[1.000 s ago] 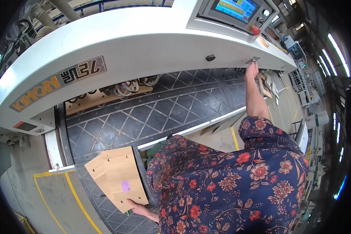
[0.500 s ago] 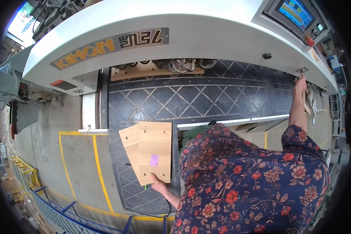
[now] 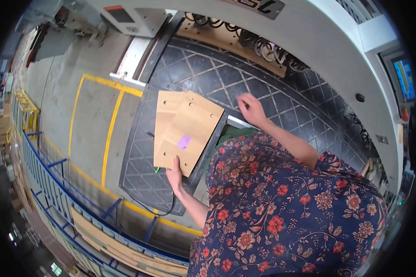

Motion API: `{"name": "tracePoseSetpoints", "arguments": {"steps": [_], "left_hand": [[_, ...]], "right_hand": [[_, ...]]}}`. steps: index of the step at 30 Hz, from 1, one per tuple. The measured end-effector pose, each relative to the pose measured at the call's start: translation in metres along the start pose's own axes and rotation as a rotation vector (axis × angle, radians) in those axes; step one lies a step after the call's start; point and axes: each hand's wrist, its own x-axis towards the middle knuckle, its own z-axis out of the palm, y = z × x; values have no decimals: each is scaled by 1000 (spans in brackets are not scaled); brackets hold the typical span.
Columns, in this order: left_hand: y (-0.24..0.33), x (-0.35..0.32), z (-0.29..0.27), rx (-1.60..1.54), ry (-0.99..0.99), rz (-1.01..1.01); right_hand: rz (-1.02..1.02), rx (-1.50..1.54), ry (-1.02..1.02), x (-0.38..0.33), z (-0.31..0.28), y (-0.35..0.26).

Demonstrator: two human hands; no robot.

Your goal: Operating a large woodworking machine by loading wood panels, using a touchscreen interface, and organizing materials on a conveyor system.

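Note:
Two light wooden panels with small drilled holes overlap on a dark mat with a diamond pattern. The upper wooden panel (image 3: 201, 117) bears a purple sticker (image 3: 184, 142); the lower wooden panel (image 3: 164, 113) sticks out on its left. My left hand (image 3: 174, 176) grips the near edge of the upper panel, thumb on top and the other fingers hidden beneath. Over the black machine bed (image 3: 208, 69), right of the panels' far corner, hovers my right hand (image 3: 251, 109). Its fingers are curled in, with nothing visible in them.
A white machine beam (image 3: 328, 41) arches across the bed, with black coiled hoses (image 3: 266, 48) under it. A control screen (image 3: 403, 79) sits at the far right. Blue metal racking (image 3: 55, 184) holding boards runs along the lower left, beside yellow floor lines (image 3: 113, 131).
My right hand has left the control on the machine beam at the right and come back toward the panels. My left hand stays on the panel; the whole view has turned.

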Motion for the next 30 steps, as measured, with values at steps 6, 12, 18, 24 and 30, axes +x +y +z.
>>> {"name": "tracePoseSetpoints", "arguments": {"steps": [6, 12, 18, 24, 30], "left_hand": [[17, -2, -13, 88, -148, 38], [9, 2, -11, -62, -236, 0], [11, 4, -22, -128, -319, 34], [17, 12, -10, -73, -374, 52], [12, 11, 9, -259, -237, -20]], "right_hand": [[-142, -238, -336, 86, 54, -16], [-54, -289, -483, 39, 53, -17], [499, 238, -562, 16, 37, -4], [651, 259, -590, 14, 22, 6], [639, 237, -544, 12, 26, 14]]}}
